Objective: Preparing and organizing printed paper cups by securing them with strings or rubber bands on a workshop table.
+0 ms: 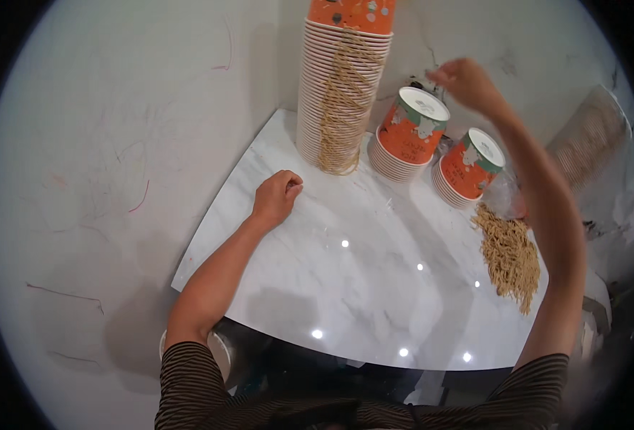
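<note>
My left hand [277, 195] rests on the white marbled table with its fingers curled closed; whether anything is inside is hidden. My right hand [467, 82] is raised past a short stack of orange paper tubs [411, 136], fingers pinched together. What it may hold cannot be made out against the dark things behind. A second short stack of upside-down orange tubs [467, 165] stands below my right wrist. Between my hands rises a tall stack of nested tubs [310, 93], with tan cords [342, 100] hanging down its side.
A loose heap of tan cords [510, 258] lies on the table [360, 287] near my right forearm. A clear bag [500, 193] sits beside it. More stacked tubs in plastic wrap [589, 140] lean at the far right. A scribbled pale wall [116, 179] borders the left side.
</note>
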Tool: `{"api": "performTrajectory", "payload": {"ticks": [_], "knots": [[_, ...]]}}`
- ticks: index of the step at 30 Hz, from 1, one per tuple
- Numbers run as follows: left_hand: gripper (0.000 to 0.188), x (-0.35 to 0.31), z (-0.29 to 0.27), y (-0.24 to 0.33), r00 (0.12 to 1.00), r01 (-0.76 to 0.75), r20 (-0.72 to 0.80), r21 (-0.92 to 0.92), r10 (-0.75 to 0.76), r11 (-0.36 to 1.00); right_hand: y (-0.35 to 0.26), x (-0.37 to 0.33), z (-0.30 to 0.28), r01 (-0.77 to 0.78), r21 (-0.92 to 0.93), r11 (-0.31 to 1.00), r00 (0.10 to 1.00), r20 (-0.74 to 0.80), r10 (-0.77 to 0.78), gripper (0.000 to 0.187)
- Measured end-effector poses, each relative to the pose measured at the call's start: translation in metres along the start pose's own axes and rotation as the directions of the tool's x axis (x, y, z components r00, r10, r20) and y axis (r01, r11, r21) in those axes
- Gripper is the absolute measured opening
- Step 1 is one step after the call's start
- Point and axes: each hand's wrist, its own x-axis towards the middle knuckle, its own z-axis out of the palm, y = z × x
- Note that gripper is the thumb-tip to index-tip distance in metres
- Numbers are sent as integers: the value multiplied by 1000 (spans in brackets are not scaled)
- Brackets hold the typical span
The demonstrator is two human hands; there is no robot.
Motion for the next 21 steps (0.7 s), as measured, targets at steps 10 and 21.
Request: {"api": "performTrajectory", "payload": {"ticks": [10,21], "knots": [[9,-5,1,-13,986,-141,-67,123,150,982,-189,-313,47,-306,775,553,916,399,-52,20],[14,19,83,122,921,-379,166,162,354,911,-221,-355,98,-402,864,304,888,288,358,21]]}}
